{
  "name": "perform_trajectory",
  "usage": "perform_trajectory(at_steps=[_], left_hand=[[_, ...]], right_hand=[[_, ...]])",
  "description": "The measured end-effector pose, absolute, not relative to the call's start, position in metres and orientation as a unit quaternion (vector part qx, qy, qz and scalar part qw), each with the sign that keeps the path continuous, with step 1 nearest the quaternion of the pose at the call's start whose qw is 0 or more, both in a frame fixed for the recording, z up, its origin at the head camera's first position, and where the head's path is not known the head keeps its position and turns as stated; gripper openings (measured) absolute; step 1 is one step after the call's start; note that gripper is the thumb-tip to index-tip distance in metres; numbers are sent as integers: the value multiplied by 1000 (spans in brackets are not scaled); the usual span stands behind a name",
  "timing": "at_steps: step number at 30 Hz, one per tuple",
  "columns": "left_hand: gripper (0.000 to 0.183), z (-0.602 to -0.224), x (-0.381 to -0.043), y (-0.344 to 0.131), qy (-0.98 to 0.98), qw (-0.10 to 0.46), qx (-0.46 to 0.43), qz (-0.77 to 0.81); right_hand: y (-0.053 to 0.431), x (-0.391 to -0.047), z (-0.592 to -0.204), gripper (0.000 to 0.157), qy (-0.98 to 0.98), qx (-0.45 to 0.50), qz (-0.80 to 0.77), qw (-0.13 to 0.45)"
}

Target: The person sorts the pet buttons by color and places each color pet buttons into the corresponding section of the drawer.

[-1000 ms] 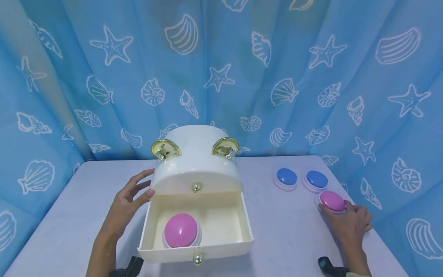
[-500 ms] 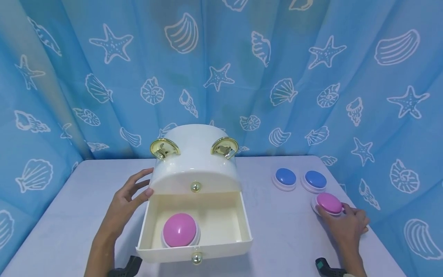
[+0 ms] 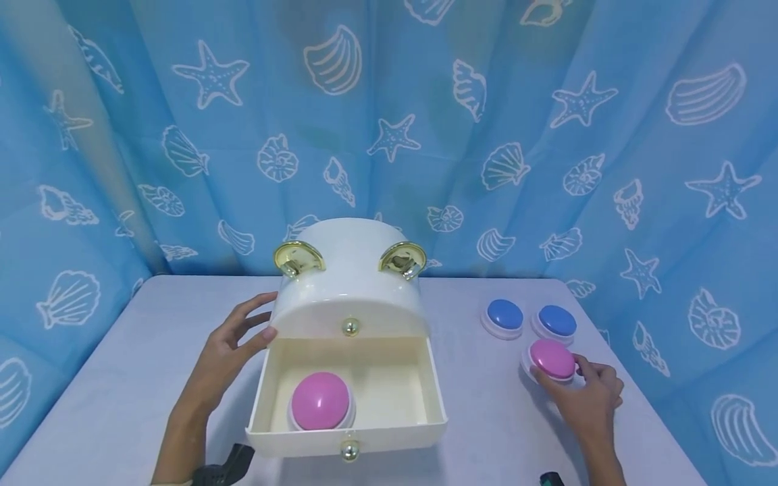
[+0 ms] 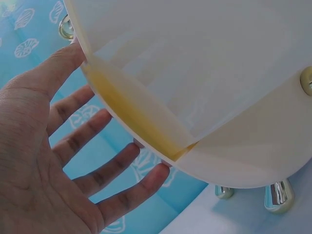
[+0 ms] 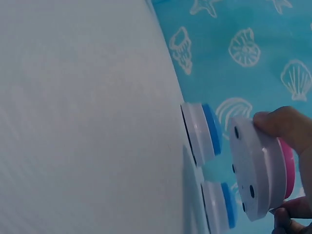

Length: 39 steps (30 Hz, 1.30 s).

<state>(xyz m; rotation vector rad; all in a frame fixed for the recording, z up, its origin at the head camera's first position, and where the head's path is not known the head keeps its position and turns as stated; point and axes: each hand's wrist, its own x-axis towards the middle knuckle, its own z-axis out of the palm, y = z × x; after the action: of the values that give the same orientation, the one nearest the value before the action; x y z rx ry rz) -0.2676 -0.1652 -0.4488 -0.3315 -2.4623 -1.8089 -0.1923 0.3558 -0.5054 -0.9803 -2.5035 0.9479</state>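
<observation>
My right hand [image 3: 588,399] pinches a round pink push button [image 3: 552,358] by its white base, thumb on one side and fingers on the other. In the right wrist view the button's white underside [image 5: 247,168] shows dark round feet and is raised off the tabletop. At the centre stands a white drawer box [image 3: 349,270] with gold ears, its lower drawer [image 3: 401,440] pulled out. A second pink push button [image 3: 320,400] lies in that drawer, towards the left front. My left hand [image 3: 223,356] rests its fingertips, spread, against the box's left side.
Two blue push buttons [image 3: 505,314] with white bases sit at the table's back right, just beyond the held one. The white-covered table [image 3: 480,398] meets a blue seashell curtain [image 3: 389,175] behind. Gold knobs [image 3: 350,451] stick out at the front of the box.
My right hand has carried the pink push button leftward from the table's right edge, and the button now stands away from the edge. My left hand stays at the box.
</observation>
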Motion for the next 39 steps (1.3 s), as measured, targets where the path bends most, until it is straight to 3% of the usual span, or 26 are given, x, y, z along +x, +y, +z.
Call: perform_trajectory(at_steps=[7, 15, 23, 39], left_hand=[[61, -451, -269, -166, -801, 40, -113, -587], [61, -449, -267, -166, -797, 39, -117, -592], [61, -447, -265, -165, -798, 43, -118, -589], [62, -446, -265, -165, -801, 43, -115, -586]], right_hand=[[320, -185, -491, 103, -898, -272, 320, 129], [276, -171, -468, 92, -911, -206, 325, 150], [251, -156, -434, 95, -916, -175, 328, 149], [203, -138, -391, 84, -907, -49, 359, 212]])
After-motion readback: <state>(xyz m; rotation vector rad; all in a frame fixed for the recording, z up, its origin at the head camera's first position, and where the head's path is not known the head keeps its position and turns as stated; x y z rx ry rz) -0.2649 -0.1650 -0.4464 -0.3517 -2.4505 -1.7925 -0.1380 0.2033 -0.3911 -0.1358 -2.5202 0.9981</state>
